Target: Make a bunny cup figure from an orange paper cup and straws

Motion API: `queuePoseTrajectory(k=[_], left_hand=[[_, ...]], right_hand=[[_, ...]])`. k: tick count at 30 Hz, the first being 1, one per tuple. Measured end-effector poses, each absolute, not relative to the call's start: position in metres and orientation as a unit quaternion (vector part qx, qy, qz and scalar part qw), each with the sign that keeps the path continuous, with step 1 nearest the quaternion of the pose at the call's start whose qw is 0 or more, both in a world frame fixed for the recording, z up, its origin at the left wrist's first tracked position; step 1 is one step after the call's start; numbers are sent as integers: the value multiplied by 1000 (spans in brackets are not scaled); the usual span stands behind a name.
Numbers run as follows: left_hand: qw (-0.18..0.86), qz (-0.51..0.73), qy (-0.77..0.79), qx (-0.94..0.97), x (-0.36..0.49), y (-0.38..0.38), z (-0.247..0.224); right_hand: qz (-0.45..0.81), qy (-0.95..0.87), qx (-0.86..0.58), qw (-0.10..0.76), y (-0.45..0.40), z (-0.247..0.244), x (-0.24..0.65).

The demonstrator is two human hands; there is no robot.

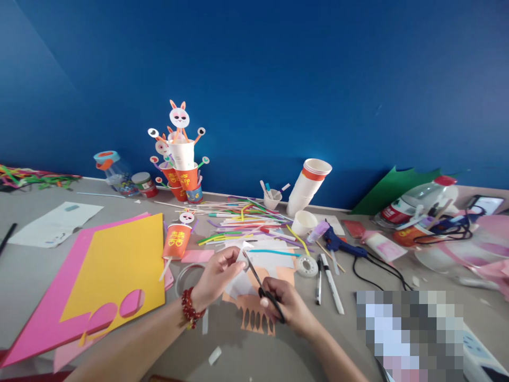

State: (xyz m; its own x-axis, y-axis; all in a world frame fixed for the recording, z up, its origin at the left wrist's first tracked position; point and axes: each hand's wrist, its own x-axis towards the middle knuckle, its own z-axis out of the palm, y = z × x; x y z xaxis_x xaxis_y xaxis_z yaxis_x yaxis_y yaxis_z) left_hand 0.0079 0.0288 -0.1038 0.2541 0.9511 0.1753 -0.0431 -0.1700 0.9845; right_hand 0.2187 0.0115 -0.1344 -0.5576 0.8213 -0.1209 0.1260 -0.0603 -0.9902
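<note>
Black-handled scissors (256,277) are in my right hand (287,306), its fingers closed round the handles. The blades point up and left. Their tips are at a small white paper piece (245,247) pinched between the thumb and fingers of my left hand (220,276). A red bead bracelet (190,307) is on my left wrist. Beneath both hands lie white sheets and an orange paper (257,320) with a row of slots cut in it. To the left of my left hand stands a red paper cup (177,240) with a small rabbit face on top.
Yellow card (119,254) and pink card (47,313) lie at left. Colored sticks (246,220) spread behind my hands, beside stacked white cups (308,185). Rabbit-topped cups (182,154) stand against the blue wall. Markers (332,284), a tape roll (307,266) and a blue glue gun (344,246) are at right.
</note>
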Motion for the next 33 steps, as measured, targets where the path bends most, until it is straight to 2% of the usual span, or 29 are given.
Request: queuePoseTrajectory(k=[33], left_hand=[[523,482,389,585,7,30,-101]], right_hand=[[611,-637,-381,277,13,-131,221]])
